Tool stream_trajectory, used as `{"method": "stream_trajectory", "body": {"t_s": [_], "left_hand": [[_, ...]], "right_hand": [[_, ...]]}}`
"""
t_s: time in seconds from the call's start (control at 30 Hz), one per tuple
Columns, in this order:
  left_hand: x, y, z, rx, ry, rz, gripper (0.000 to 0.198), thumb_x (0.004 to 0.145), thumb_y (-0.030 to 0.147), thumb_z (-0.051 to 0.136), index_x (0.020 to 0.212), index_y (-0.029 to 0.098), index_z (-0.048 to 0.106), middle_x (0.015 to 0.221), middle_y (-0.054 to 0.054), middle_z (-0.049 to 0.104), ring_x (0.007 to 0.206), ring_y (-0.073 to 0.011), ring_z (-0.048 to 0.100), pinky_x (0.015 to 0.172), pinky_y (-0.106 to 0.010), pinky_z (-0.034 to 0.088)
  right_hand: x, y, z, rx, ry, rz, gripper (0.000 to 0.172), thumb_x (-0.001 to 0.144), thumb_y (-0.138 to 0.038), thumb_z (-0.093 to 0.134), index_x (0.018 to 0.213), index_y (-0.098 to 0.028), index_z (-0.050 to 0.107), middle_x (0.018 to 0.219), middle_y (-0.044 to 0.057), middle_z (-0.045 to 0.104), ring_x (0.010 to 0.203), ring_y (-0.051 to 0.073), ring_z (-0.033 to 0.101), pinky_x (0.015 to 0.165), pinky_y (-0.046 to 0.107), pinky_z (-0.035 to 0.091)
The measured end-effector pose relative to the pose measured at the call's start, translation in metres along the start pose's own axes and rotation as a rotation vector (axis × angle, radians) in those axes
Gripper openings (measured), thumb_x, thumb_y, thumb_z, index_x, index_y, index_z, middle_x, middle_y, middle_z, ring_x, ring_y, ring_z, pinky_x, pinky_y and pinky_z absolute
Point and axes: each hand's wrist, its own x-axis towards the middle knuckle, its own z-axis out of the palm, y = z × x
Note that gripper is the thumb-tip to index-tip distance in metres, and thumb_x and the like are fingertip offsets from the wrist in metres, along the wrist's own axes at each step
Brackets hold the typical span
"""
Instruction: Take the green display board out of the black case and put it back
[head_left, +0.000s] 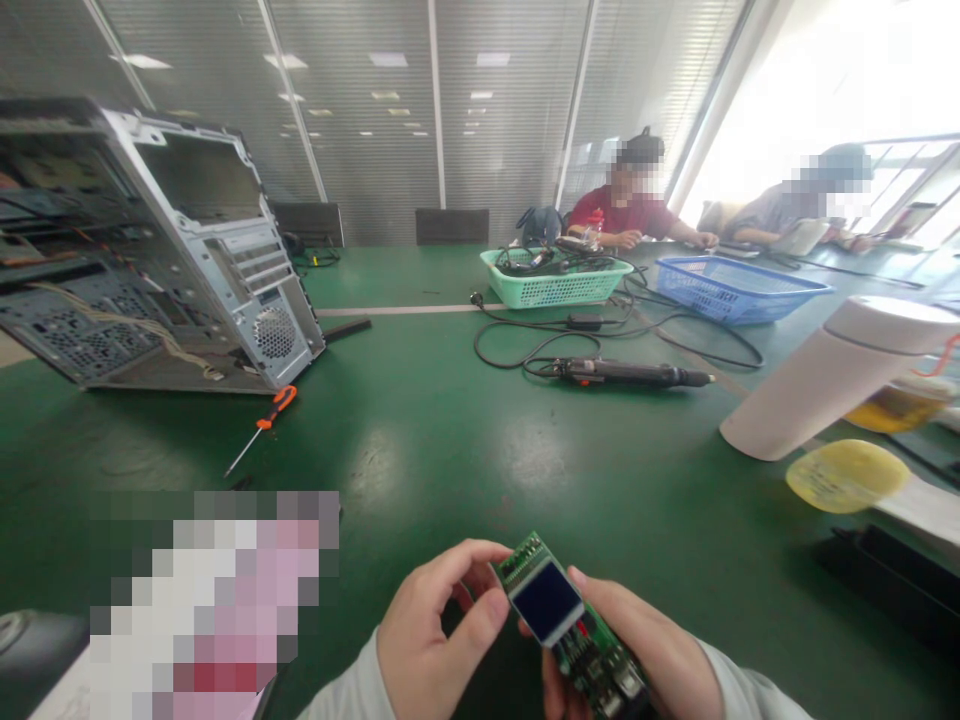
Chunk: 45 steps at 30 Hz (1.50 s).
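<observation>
A green circuit board (pixel 604 660) with a small dark square screen (pixel 547 602) is held low in front of me, tilted with its screen side up. My right hand (pixel 637 620) grips its right edge, thumb on the near side and fingers underneath. At the upper left corner, my left hand (pixel 442 625) has its thumb and index finger closed around the board's edge. Header pins line the top end, and connectors and small parts fill the lower end. The underside of the board is hidden.
An open computer case (pixel 225 260) stands left, an orange-handled screwdriver (pixel 279 402) before it. Beyond are an electric screwdriver (pixel 637 373), a green basket (pixel 559 290) of cables and a blue basket (pixel 739 290). A white tumbler (pixel 832 385) stands right. Two people sit at the far right.
</observation>
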Motion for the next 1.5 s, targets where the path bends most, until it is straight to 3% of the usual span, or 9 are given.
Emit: {"method": "stream_trajectory", "body": {"t_s": [0.37, 0.57, 0.77, 0.9, 1.07, 1.33, 1.5], "left_hand": [[0.001, 0.0, -0.001, 0.046, -0.032, 0.004, 0.026, 0.086, 0.036, 0.053, 0.099, 0.023, 0.07, 0.073, 0.0, 0.07, 0.069, -0.0185, 0.064, 0.066, -0.026, 0.048], [0.0, -0.003, -0.001, 0.057, 0.005, -0.012, 0.027, 0.086, 0.038, 0.054, 0.1, 0.022, 0.07, 0.075, -0.001, 0.071, 0.07, -0.0194, 0.067, 0.066, -0.028, 0.049], [0.004, -0.007, -0.001, 0.064, -0.037, -0.033, 0.028, 0.09, 0.036, 0.047, 0.097, 0.019, 0.067, 0.075, -0.003, 0.072, 0.07, -0.0201, 0.068, 0.065, -0.029, 0.05], [0.006, -0.011, -0.002, 0.091, -0.022, -0.06, 0.026, 0.09, 0.032, 0.046, 0.096, 0.017, 0.066, 0.076, -0.005, 0.072, 0.07, -0.0216, 0.068, 0.065, -0.03, 0.051], [0.006, -0.01, -0.001, 0.076, -0.046, -0.032, 0.025, 0.09, 0.033, 0.048, 0.094, 0.018, 0.068, 0.074, -0.003, 0.071, 0.07, -0.0207, 0.068, 0.065, -0.028, 0.051], [0.002, 0.01, -0.001, -0.014, 0.003, 0.026, 0.03, 0.09, 0.031, 0.045, 0.095, 0.024, 0.073, 0.082, 0.0, 0.076, 0.072, -0.0183, 0.067, 0.068, -0.024, 0.051], [0.003, 0.003, -0.002, 0.029, -0.065, -0.011, 0.027, 0.087, 0.033, 0.049, 0.098, 0.021, 0.071, 0.08, -0.001, 0.074, 0.074, -0.0191, 0.067, 0.068, -0.025, 0.051]], "right_hand": [[0.003, 0.006, -0.006, 0.073, -0.062, -0.044, 0.074, 0.06, -0.08, 0.061, 0.076, -0.008, 0.062, 0.055, 0.009, 0.065, 0.041, 0.012, 0.059, 0.042, 0.019, 0.042], [0.004, 0.009, -0.007, 0.2, -0.06, -0.107, 0.07, 0.061, -0.079, 0.065, 0.068, -0.009, 0.063, 0.06, 0.007, 0.066, 0.044, 0.013, 0.061, 0.044, 0.019, 0.043], [-0.006, 0.006, -0.007, 0.192, -0.069, -0.211, 0.058, 0.075, -0.068, 0.067, 0.094, -0.014, 0.061, 0.071, 0.004, 0.069, 0.056, 0.015, 0.067, 0.053, 0.02, 0.049], [-0.002, 0.01, -0.009, 0.113, -0.103, -0.334, 0.05, 0.082, -0.061, 0.065, 0.102, -0.016, 0.056, 0.085, 0.004, 0.067, 0.066, 0.014, 0.069, 0.059, 0.02, 0.051], [0.006, 0.016, -0.012, 0.046, -0.219, -0.452, 0.051, 0.075, -0.054, 0.076, 0.093, -0.019, 0.044, 0.091, 0.004, 0.061, 0.076, 0.014, 0.064, 0.065, 0.023, 0.052], [0.002, 0.015, -0.007, -0.072, -0.142, -0.476, 0.055, 0.068, -0.056, 0.08, 0.084, -0.019, 0.041, 0.091, 0.004, 0.053, 0.077, 0.014, 0.051, 0.074, 0.03, 0.049], [-0.003, 0.009, -0.006, -0.104, -0.128, -0.47, 0.056, 0.068, -0.057, 0.079, 0.085, -0.019, 0.042, 0.089, 0.003, 0.052, 0.081, 0.015, 0.053, 0.075, 0.028, 0.048]]}}
